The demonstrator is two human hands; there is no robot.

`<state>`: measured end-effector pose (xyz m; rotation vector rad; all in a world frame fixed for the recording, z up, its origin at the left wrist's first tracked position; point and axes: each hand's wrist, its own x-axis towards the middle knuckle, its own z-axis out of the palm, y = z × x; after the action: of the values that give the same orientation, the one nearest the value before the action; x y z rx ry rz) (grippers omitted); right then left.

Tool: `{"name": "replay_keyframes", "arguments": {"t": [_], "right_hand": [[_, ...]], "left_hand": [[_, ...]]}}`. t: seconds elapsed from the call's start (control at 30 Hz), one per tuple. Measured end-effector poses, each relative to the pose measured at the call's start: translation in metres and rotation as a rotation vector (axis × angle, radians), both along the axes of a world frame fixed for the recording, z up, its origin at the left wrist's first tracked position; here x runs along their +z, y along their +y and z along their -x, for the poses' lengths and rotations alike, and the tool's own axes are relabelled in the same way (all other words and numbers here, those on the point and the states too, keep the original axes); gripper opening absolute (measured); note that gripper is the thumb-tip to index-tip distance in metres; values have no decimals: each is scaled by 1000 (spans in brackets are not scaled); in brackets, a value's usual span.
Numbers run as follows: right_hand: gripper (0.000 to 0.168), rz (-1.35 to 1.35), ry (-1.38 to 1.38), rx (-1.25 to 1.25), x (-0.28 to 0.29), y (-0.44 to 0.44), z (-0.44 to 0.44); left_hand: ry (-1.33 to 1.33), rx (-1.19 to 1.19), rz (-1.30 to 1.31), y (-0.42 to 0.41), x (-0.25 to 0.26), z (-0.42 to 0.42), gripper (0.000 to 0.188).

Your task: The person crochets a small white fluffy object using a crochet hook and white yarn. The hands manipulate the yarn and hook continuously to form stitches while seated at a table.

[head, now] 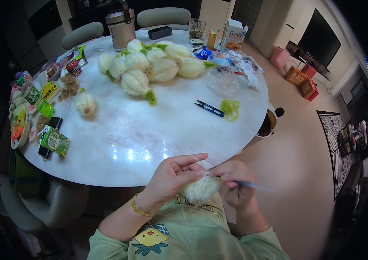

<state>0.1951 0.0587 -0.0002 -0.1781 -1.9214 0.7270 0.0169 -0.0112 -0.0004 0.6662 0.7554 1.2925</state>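
Close to my lap, beyond the table's front edge, my left hand (184, 172) pinches the top of a fluffy cream crocheted piece (200, 190), with a strand of yarn running over its raised index finger. My right hand (238, 182) grips a crochet hook with a pale blue handle (255, 186); its tip end meets the top of the piece between both hands. Brownish fibres show at the piece's lower end, and a loose cream strand (186, 224) hangs over my shirt. On the table lie dark thread snips (210, 108) beside a small tangle of green yarn (229, 110).
A heap of fluffy cream crocheted pieces (164, 69) with green tips lies at the table's back; another piece (85, 104) lies apart. A large vacuum flask (121, 31), a cookie box (233, 35) and a plastic bag (222, 81) stand around. A green bottle (37, 99) and packets crowd the left edge.
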Motion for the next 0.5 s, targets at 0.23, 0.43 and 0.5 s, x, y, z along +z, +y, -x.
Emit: {"name": "replay_keyframes", "arguments": {"t": [0.23, 0.43, 0.5], "right_hand": [[7, -137, 140, -123, -22, -4, 16], [23, -733, -81, -316, -12, 7, 8], [15, -480, -48, -180, -7, 5, 7]], "left_hand": [[-279, -41, 56, -2, -2, -13, 57], [-287, 18, 132, 1, 1, -15, 67], [-363, -54, 151, 4, 3, -12, 73]]}}
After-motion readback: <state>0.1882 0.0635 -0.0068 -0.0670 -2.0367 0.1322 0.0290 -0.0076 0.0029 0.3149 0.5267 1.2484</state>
